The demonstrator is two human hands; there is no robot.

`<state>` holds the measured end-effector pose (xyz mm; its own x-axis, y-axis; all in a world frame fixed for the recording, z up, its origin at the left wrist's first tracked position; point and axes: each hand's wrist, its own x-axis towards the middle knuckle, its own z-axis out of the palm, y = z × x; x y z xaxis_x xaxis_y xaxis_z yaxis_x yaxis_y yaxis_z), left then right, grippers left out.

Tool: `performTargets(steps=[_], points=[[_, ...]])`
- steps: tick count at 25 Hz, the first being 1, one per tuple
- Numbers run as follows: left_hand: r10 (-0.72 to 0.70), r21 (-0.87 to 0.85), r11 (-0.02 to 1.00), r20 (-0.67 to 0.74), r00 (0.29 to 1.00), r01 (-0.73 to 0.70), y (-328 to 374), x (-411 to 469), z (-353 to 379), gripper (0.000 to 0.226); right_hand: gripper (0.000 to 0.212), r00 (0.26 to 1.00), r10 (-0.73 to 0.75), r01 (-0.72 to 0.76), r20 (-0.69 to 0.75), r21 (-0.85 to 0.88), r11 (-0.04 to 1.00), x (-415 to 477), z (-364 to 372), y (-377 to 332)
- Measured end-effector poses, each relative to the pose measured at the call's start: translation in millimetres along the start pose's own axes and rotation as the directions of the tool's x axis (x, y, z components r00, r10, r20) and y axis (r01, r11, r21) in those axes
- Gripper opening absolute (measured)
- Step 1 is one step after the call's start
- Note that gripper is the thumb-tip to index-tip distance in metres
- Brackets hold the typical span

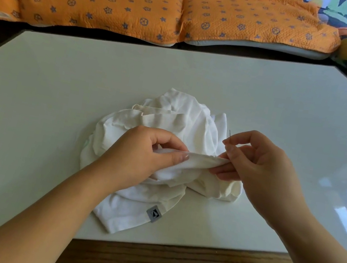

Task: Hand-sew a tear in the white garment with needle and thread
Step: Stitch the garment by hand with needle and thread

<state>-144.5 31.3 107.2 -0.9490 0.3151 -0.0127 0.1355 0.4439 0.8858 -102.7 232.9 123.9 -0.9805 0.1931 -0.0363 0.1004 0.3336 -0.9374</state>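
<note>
Here, left grip tight on garment, right grip on needle; grey tag illegible.

Soft matt cloth on the white garment, all creases. The table top looks smooth with a faint sheen, its front edge grained brown wood. The needle: thin, dark metal.

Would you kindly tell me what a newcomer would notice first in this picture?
The crumpled white garment in the middle of the pale table draws the eye first, with the left hand and right hand holding a fold of it between them. Next comes the thin needle pinched upright in the right hand's fingers, and the bright orange quilt behind the table.
</note>
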Motion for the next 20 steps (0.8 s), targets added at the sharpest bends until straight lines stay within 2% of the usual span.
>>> performTargets(steps=[6,15,20], points=[[0.023,0.025,0.999,0.025,0.999,-0.023,1.4,-3.0,0.7,0.011,0.01,1.0,-0.01,0.01,-0.021,0.011,1.0,-2.1,1.4,2.2],[-0.033,-0.132,0.991,0.037,0.999,0.038,3.7,-3.1,6.3,0.004,0.01,1.0,-0.014,0.015,-0.017,0.043,0.999,-0.7,3.8,0.5],[-0.046,-0.233,0.971,0.065,0.997,0.06,2.1,-2.4,5.4,0.002,0.014,0.995,-0.095,0.092,-0.032,-0.103,0.99,-6.0,3.3,-2.3]])
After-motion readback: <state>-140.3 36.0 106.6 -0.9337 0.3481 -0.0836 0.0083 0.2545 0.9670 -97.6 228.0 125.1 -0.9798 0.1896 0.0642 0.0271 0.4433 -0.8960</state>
